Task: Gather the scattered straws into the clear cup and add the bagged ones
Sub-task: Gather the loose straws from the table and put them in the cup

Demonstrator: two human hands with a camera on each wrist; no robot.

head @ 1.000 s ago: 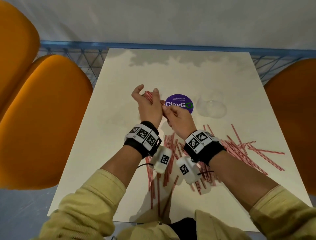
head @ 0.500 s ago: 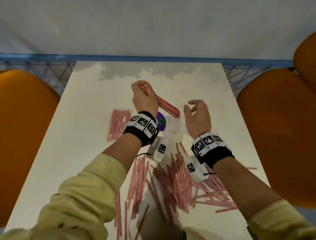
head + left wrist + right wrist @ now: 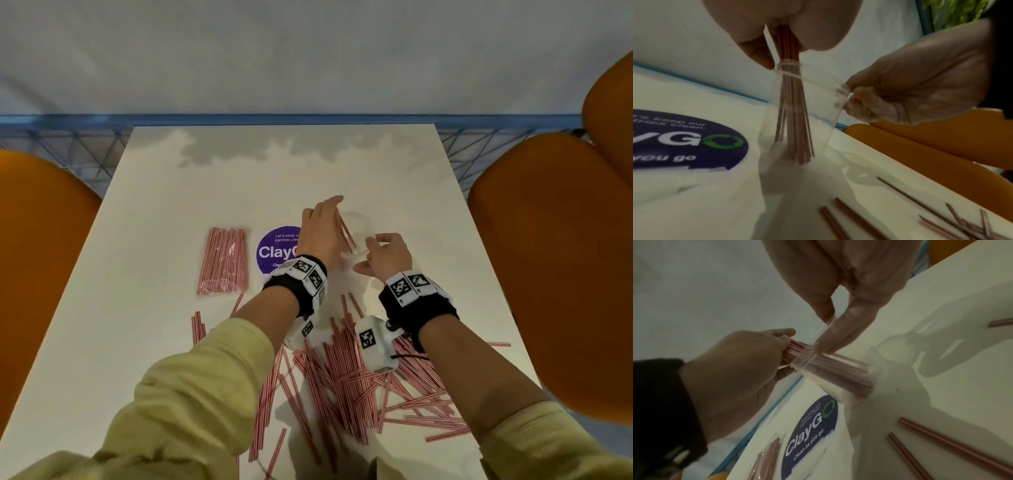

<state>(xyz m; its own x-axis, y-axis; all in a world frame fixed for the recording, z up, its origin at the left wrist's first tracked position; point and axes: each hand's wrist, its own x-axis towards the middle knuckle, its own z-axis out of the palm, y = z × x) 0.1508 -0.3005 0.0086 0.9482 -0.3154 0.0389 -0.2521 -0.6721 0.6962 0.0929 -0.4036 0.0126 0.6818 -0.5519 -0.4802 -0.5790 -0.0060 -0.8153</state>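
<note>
My left hand grips a bunch of red-and-white straws by its top. The lower ends of the bunch stand inside the clear cup, fanned out near its bottom. The cup stands upright on the white table, right of a purple sticker. My right hand pinches the cup's rim on its right side. A clear bag of straws lies flat left of the sticker. Several loose straws lie scattered on the near part of the table, under my forearms.
The round purple ClayGo sticker is stuck to the white table between the bag and the cup. Orange chairs flank the table on both sides. A blue wire rack runs behind the far edge.
My left hand has brought the bunch of straws down from the air into the cup. My right hand, open beside the cup before, now pinches its rim.
</note>
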